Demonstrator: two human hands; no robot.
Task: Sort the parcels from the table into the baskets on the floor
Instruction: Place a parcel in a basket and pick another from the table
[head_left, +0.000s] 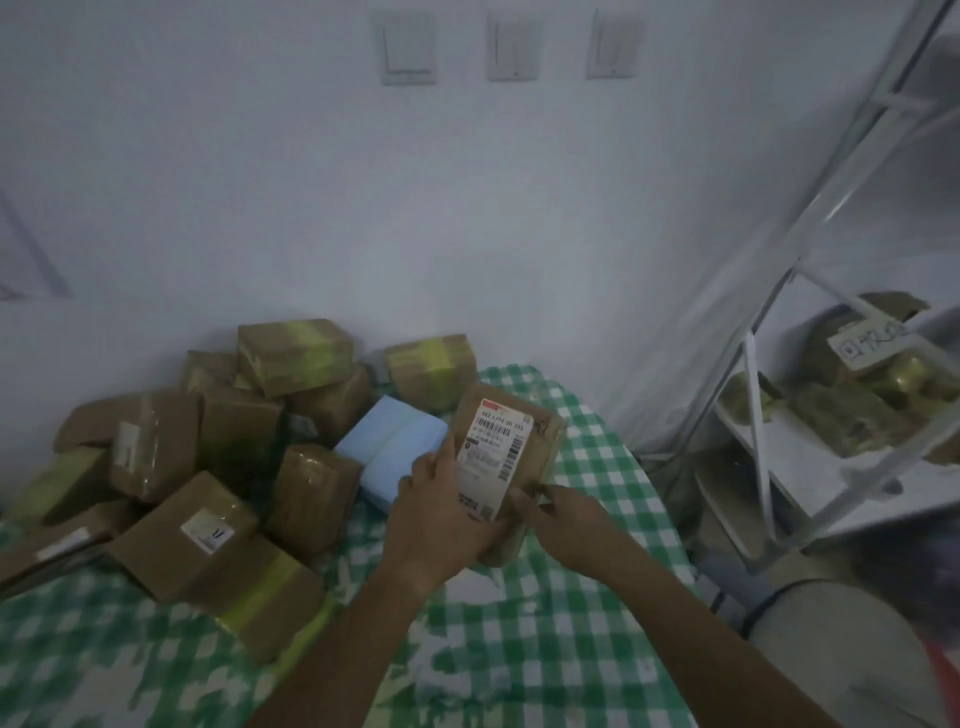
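Observation:
I hold a brown cardboard parcel (524, 441) with a white shipping label and barcode above the table (597, 649), which has a green-and-white checked cloth. My left hand (441, 519) grips its lower left side, fingers curled round the edge. My right hand (561, 519) pinches its lower right corner. A pile of several brown taped parcels (223, 467) lies on the left half of the table. A light blue parcel (395, 452) lies just behind my left hand. No basket is in view.
A white metal shelf rack (810, 441) stands at the right, holding brown parcels and a handwritten paper sign (867, 343). The white wall behind the table carries three light switches (511, 47). A grey rounded object (831, 649) sits at the lower right.

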